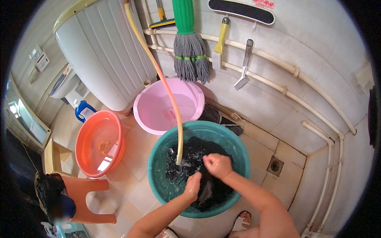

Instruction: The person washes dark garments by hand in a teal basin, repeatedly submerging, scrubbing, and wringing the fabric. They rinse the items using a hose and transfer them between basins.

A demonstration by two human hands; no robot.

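A dark green basin [152, 180] holds water and a black cloth garment [216, 194], bunched up and partly under the surface. My left hand [193, 187] is closed on a fold of the black cloth near the basin's middle. Slightly farther and to the right, my right hand [218, 165] makes a fist on the cloth too; its grip is partly hidden by the fingers. The yellow-orange hose [170, 93] hangs down from the upper left, its end just above the cloth, where the water is stirred and bubbly.
A pink basin [145, 115] stands behind the green one. To the left are an orange basin [81, 148] with water, a blue bottle [84, 110] and an orange stool [81, 194]. A mop [190, 55] and brushes [220, 45] hang by wall pipes. A floor drain [275, 166] lies right.
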